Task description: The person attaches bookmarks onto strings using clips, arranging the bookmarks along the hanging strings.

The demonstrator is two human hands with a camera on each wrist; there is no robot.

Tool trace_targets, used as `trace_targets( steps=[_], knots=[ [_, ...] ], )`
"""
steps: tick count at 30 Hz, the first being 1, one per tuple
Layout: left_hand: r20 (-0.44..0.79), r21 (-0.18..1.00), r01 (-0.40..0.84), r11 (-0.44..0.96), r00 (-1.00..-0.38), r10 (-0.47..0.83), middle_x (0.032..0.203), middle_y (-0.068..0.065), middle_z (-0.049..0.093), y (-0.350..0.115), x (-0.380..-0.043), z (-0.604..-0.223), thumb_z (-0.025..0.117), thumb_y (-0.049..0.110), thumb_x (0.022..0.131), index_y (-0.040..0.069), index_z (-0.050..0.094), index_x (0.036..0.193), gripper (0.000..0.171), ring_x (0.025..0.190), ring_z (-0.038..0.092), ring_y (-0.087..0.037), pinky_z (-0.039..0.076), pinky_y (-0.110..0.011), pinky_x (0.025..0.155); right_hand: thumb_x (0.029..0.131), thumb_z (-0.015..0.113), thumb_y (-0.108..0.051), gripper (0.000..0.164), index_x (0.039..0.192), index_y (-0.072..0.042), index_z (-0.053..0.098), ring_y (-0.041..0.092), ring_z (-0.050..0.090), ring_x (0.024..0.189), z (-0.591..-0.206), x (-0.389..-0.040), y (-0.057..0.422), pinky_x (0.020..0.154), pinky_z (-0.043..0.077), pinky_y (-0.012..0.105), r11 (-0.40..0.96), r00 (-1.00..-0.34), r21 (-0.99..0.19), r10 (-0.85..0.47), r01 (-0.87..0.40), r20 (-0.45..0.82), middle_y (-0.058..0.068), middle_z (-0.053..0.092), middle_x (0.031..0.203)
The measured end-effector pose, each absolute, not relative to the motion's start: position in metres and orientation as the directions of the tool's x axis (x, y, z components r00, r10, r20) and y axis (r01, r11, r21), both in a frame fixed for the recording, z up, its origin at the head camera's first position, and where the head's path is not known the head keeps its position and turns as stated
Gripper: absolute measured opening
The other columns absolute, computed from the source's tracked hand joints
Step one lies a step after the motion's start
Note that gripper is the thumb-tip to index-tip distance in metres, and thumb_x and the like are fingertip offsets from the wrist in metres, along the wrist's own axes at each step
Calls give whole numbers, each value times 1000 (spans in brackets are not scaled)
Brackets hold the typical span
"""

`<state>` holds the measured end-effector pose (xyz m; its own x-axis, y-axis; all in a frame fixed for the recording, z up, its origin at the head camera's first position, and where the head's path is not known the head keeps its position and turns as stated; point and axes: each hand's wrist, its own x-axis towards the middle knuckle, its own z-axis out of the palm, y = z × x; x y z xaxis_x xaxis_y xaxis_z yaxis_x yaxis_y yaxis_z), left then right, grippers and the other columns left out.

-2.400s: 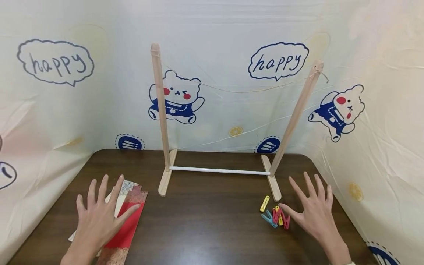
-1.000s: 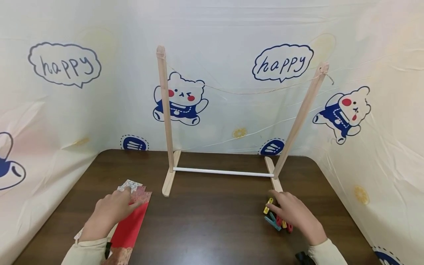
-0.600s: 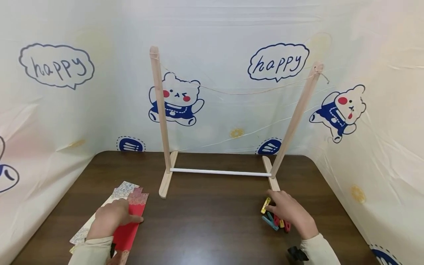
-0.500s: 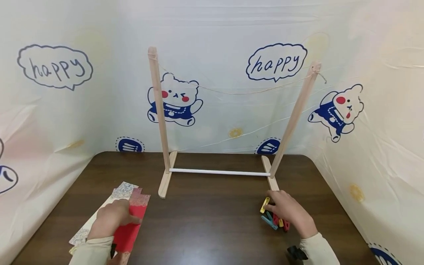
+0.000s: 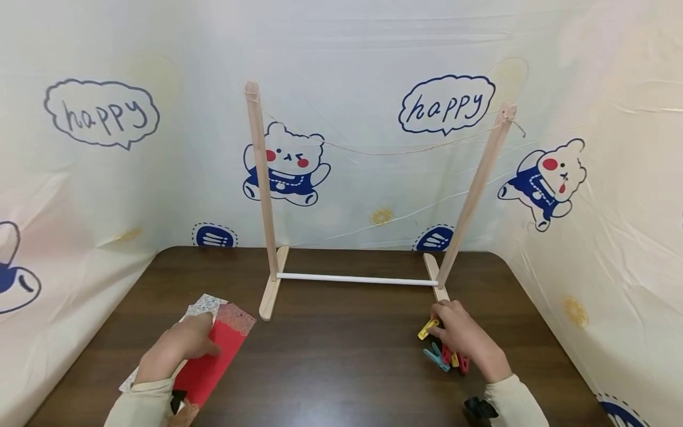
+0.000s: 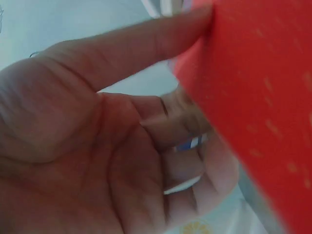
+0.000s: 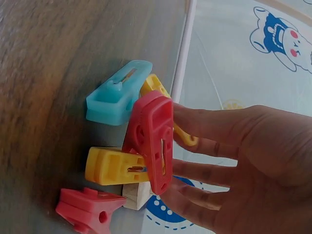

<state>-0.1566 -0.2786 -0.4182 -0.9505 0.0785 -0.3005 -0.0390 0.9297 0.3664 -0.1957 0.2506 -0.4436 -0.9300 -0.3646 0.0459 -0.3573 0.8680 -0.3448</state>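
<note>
While the left hand (image 5: 178,349) pinched the red strip (image 5: 220,362) near one edge, a slip looked the likeliest fault.
Strip slanted over pale sheets (image 5: 208,304) on the surface (image 5: 341,362), thumb on its face, fingers bent behind; a loose pinch could have let it swing or drag a sheet along. Right hand (image 5: 465,335) held a yellow clip (image 5: 427,330) between thumb and fingers, near the heaped clips (image 7: 158,141) and the stand's wooden foot (image 5: 433,268); a hasty lift might have jarred them.
</note>
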Motion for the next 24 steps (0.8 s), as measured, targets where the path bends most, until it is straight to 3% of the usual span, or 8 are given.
trace_targets(
  steps=[5,8,12,19,24],
  knots=[
    [-259,412,10,911,-957,128,82,-9,60,-283,-157,-404,77,1,75,-6,62,99,29,70,55,-20,54,-38,61,87,76,-11,16,84,-8,61,15,47,68,-443,-199,254,62,43,30,848,-925,-382,-377,-368,55,-3,54,72],
    [-215,443,57,895,-962,167,80,-8,62,-285,-154,-393,74,0,77,-6,66,96,21,68,55,-19,53,-37,61,88,74,-8,13,89,-6,61,11,47,59,-440,-199,256,53,43,26,834,-928,-425,-372,-351,37,-3,53,70],
    [-120,473,144,869,-967,225,76,-5,64,-285,-151,-386,73,2,82,2,66,84,7,65,57,-17,50,-34,59,89,73,-7,12,92,-4,62,11,48,55,-435,-199,255,49,45,24,822,-935,-468,-354,-324,27,-1,55,71],
    [6,579,256,774,-951,310,94,-11,69,-273,-148,-380,73,3,87,2,65,91,8,81,70,-26,58,-38,66,87,75,-5,18,99,-4,61,12,49,57,-431,-199,251,50,46,25,834,-951,-469,-305,-292,49,2,58,77],
    [-4,671,271,691,-930,369,83,-2,64,-261,-143,-378,72,6,89,8,56,81,18,78,67,-17,52,-30,63,85,77,-3,28,108,-2,61,17,54,69,-433,-197,249,62,51,30,837,-946,-445,-307,-320,103,8,66,91]
  ],
)
